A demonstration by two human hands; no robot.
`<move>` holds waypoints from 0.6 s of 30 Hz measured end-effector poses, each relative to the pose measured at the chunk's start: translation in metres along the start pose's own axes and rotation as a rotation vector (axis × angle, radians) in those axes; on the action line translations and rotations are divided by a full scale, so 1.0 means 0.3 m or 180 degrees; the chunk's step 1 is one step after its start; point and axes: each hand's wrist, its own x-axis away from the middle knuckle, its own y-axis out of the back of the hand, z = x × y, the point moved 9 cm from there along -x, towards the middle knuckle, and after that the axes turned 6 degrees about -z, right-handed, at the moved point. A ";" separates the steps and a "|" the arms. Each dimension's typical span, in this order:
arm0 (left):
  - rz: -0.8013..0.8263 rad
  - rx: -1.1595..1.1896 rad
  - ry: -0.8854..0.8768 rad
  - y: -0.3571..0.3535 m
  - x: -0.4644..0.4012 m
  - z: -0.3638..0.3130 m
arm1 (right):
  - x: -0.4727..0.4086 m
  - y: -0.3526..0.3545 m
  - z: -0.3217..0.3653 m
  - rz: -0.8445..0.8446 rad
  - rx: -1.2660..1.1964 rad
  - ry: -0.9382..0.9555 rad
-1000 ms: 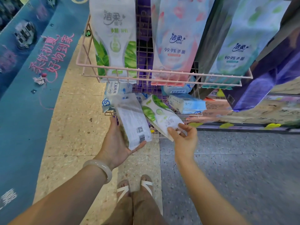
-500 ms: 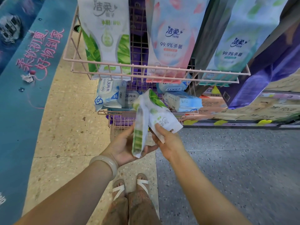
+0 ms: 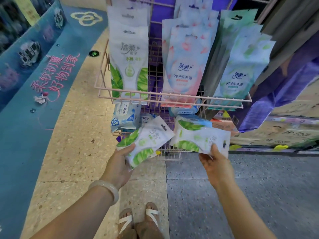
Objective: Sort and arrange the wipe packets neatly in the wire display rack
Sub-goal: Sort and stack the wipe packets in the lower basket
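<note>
My left hand (image 3: 119,163) grips a white packet with green leaves (image 3: 146,140), its printed face up and its hang hole pointing up right. My right hand (image 3: 215,163) pinches a second green-leaf packet (image 3: 198,138) by its hang-hole end, held sideways over the lower shelf. Both sit in front of the pink wire display rack (image 3: 172,97). On the upper tier hang green-leaf packets (image 3: 129,62), pink packets (image 3: 186,66) and teal packets (image 3: 241,73). Blue wipe packs (image 3: 125,116) lie on the lower tier.
A blue floor graphic with pink lettering (image 3: 51,76) curves along the left. Purple cartons (image 3: 284,94) and cardboard boxes (image 3: 284,135) stand to the right of the rack. My sandalled feet (image 3: 138,219) stand on the tile floor below.
The two packets were held close together at the middle; now they are apart. The left packet is turned face up, and the right one has moved right and lies sideways. The view has tilted up.
</note>
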 end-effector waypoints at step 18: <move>0.0459 -0.0354 -0.0100 -0.176 0.170 -0.010 | 0.224 -0.337 0.028 0.0602 0.1538 0.1029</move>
